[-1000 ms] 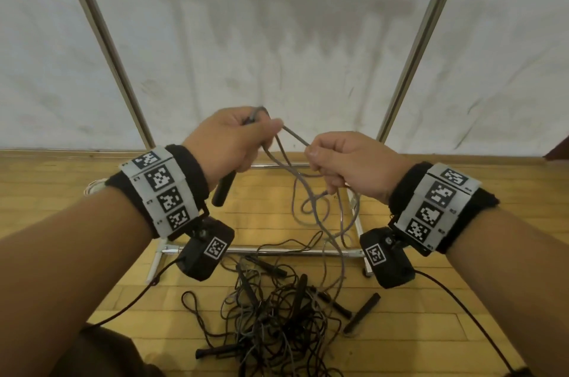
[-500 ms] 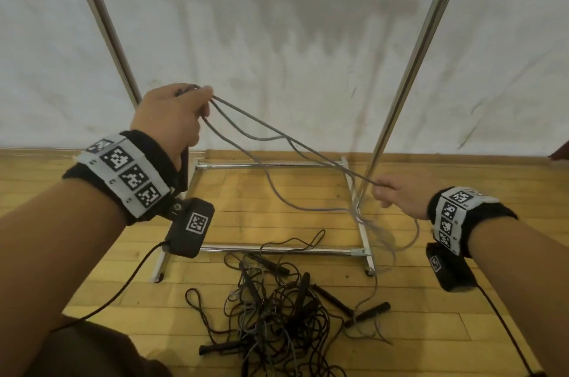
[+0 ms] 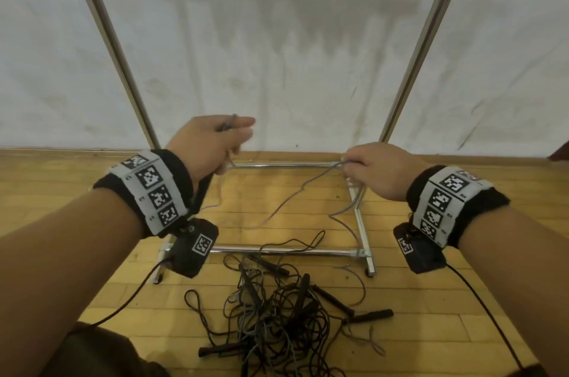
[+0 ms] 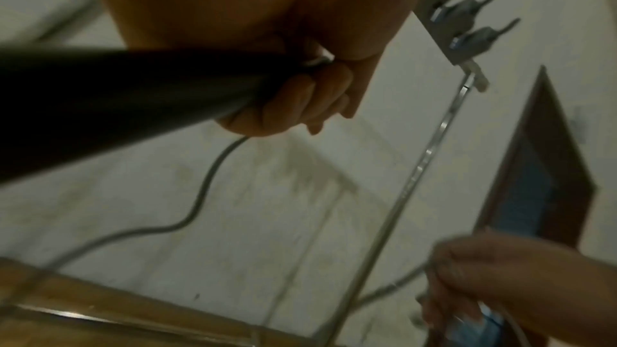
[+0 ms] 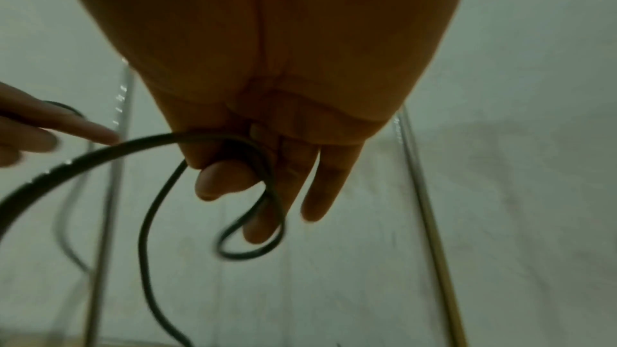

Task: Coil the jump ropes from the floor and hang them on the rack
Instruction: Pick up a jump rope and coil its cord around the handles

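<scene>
My left hand point(image 3: 237, 133) grips a black jump-rope handle point(image 4: 133, 94) with its fingers point(image 4: 300, 104) curled round it, and strands of the grey rope point(image 3: 277, 207) leave that fist. The rope sags across to my right hand point(image 3: 348, 165), which pinches it between thumb and fingers, a small loop point(image 5: 254, 220) hanging round the fingers. Both hands are held above the floor in front of the rack's base point(image 3: 277, 251). On the floor below lies a tangled pile of black and grey ropes point(image 3: 271, 324) with several black handles.
Two slanted metal uprights point(image 3: 114, 47) point(image 3: 421, 47) of the rack rise against a white wall. The left wrist view shows hooks point(image 4: 460, 17) at the top of the rack and a brown door point(image 4: 534, 189). Wooden floor surrounds the pile. Black camera cables trail from both wrists.
My left hand has come down and toward the middle, and my right hand has risen and moved left toward it. The grey rope, stretched between them before, now sags.
</scene>
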Action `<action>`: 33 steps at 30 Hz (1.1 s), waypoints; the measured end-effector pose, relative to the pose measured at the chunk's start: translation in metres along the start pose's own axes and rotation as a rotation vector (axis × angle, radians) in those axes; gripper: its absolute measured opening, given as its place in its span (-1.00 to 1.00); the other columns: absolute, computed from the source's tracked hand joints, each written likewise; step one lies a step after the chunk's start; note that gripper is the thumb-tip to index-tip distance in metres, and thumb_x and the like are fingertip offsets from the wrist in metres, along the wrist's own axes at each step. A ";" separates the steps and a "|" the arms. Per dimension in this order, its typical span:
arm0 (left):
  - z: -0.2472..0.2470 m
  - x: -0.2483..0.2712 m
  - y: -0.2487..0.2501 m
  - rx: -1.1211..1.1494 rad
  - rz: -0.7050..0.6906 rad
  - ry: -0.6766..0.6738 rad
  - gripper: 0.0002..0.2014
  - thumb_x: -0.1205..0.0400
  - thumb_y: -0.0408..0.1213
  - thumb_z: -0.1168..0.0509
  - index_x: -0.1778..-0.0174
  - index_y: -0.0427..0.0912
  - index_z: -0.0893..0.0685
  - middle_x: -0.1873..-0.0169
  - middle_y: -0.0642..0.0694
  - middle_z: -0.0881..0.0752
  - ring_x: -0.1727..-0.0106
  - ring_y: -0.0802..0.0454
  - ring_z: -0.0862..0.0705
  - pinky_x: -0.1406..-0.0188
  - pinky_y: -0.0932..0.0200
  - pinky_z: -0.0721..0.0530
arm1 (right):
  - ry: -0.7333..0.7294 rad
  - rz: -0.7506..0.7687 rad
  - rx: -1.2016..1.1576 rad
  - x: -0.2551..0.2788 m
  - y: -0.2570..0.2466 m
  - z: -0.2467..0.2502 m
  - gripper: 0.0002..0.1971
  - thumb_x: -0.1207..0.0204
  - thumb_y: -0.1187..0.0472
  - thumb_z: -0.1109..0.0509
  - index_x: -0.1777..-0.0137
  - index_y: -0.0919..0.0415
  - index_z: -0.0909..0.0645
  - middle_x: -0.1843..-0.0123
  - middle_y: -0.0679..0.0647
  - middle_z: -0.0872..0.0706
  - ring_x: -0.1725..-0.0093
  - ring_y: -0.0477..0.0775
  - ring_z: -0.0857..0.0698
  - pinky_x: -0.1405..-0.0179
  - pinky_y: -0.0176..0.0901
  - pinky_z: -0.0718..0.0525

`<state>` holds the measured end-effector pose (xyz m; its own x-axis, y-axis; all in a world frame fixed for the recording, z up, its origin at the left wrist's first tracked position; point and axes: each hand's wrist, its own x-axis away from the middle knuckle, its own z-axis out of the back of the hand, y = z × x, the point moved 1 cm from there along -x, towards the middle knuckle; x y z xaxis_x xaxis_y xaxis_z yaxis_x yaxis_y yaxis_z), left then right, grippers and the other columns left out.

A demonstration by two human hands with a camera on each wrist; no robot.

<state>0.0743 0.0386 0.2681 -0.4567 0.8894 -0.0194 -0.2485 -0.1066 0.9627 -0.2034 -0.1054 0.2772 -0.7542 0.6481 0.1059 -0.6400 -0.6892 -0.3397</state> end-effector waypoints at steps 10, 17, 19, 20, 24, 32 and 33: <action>-0.040 0.017 0.018 -0.218 -0.100 -0.354 -0.79 -0.76 -0.09 -0.44 0.14 -0.05 -0.87 0.40 0.00 -0.78 0.59 0.13 -0.50 0.60 0.30 -0.45 | 0.046 0.186 -0.155 0.010 -0.065 0.009 -0.80 -0.75 0.03 -0.28 -0.03 0.06 -0.71 0.13 -0.04 -0.80 0.05 -0.03 -0.77 -0.02 0.02 -0.69; -0.027 0.007 0.018 -0.184 -0.079 -0.130 -0.71 -0.76 -0.01 -0.44 0.25 -0.01 -0.87 0.50 0.06 -0.65 0.57 0.14 -0.45 0.62 0.30 -0.43 | 0.074 0.133 0.060 -0.001 -0.024 -0.005 -0.78 -0.77 0.00 -0.24 0.00 0.02 -0.68 0.22 -0.05 -0.70 0.18 -0.03 -0.62 0.29 -0.26 -0.44; -0.022 0.003 0.017 -0.161 -0.064 -0.068 -0.69 -0.76 0.01 -0.43 0.25 -0.01 -0.87 0.50 0.07 -0.65 0.56 0.13 -0.44 0.61 0.27 -0.43 | 0.114 0.114 0.092 -0.005 -0.013 -0.006 -0.78 -0.77 0.02 -0.24 0.04 -0.04 -0.67 0.28 -0.09 -0.66 0.20 -0.10 -0.54 0.31 -0.22 -0.37; -0.017 0.000 0.016 -0.145 -0.057 -0.037 -0.68 -0.76 0.01 -0.43 0.26 -0.01 -0.87 0.49 0.06 -0.64 0.57 0.12 -0.43 0.61 0.25 -0.42 | 0.126 0.099 0.106 -0.006 -0.007 -0.006 -0.78 -0.77 0.02 -0.23 0.08 -0.08 -0.66 0.31 -0.11 -0.65 0.17 -0.08 -0.51 0.28 -0.16 -0.37; 0.009 -0.009 0.011 -0.034 -0.018 0.134 -0.65 -0.75 0.00 -0.43 0.35 0.02 -0.86 0.51 0.08 -0.60 0.58 0.15 -0.42 0.64 0.25 -0.39 | -0.018 -0.037 0.266 -0.003 0.021 -0.013 -0.78 -0.76 0.07 -0.20 0.06 -0.12 -0.65 0.20 -0.15 -0.63 0.04 0.03 -0.57 0.10 -0.10 -0.46; 0.056 -0.018 -0.021 -0.015 0.145 0.284 -0.80 -0.72 0.03 -0.43 0.03 0.03 -0.89 0.18 0.09 -0.90 0.61 0.16 -0.49 0.61 0.23 -0.49 | -0.200 -0.388 0.117 0.011 0.066 -0.029 -0.69 -0.82 0.12 -0.17 -0.26 0.19 -0.73 0.02 0.03 -0.87 -0.08 0.07 -0.80 -0.13 -0.04 -0.68; 0.052 -0.017 -0.024 -0.025 0.167 0.256 -0.81 -0.72 0.03 -0.44 -0.12 0.07 -0.87 0.06 0.09 -0.91 0.59 0.16 -0.53 0.59 0.20 -0.53 | -0.122 -0.346 -0.002 0.007 0.060 -0.025 -0.67 -0.82 0.09 -0.15 -0.18 0.19 -0.73 0.17 0.04 -0.87 0.03 0.04 -0.83 -0.04 -0.06 -0.68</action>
<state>0.1327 0.0488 0.2592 -0.6926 0.7182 0.0678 -0.1718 -0.2555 0.9514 -0.2433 -0.1337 0.2343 -0.5049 0.7992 0.3260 -0.8603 -0.4350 -0.2660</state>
